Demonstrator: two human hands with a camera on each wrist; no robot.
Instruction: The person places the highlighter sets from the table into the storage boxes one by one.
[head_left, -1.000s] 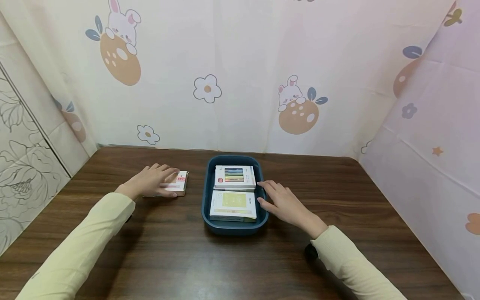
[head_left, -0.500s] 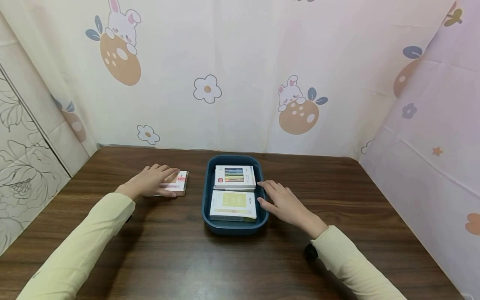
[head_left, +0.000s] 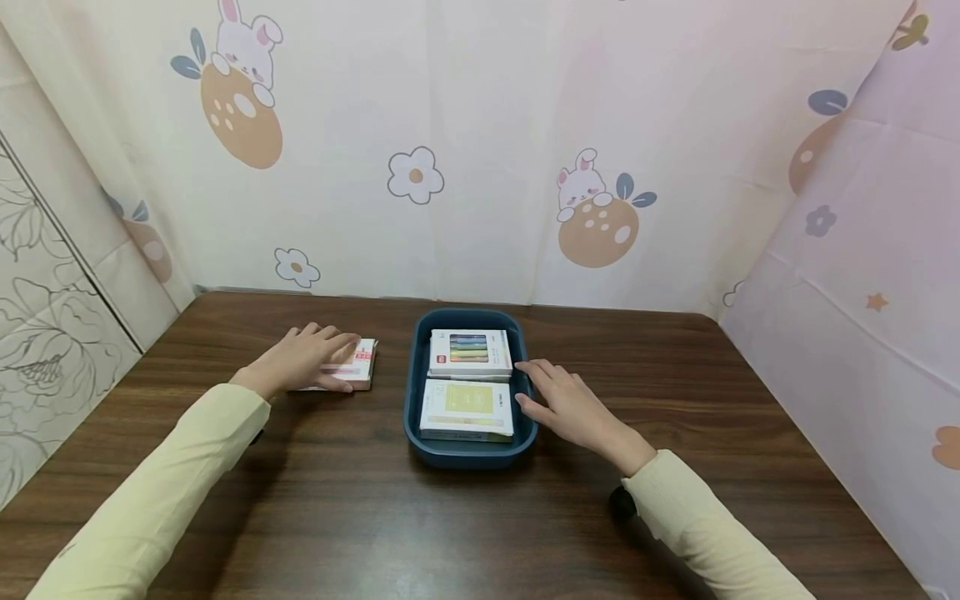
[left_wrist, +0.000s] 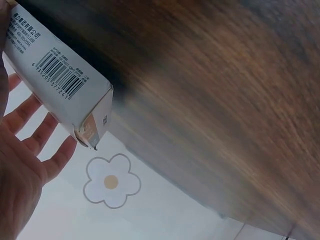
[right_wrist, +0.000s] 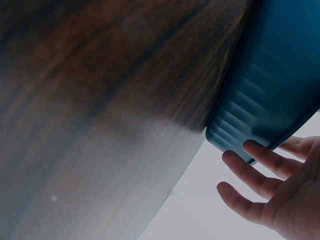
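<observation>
My left hand [head_left: 303,360] lies over a small white box [head_left: 362,367] with red print, left of the tray. In the left wrist view the box [left_wrist: 60,75] shows a barcode and a slightly torn end; fingers reach behind it while the thumb lies along its near side. My right hand [head_left: 573,407] is at the right rim of a dark blue plastic tray [head_left: 467,456], fingers spread and relaxed. Inside the tray, a white box with a window of coloured sticks [head_left: 469,353] lies behind a white box with a yellow-green panel [head_left: 467,410].
The brown wood-grain table [head_left: 450,533] extends around the tray. A pale curtain [head_left: 495,100] printed with rabbits and flowers hangs along the table's back edge and continues down the right side. A flower-patterned panel [head_left: 45,358] stands at the left.
</observation>
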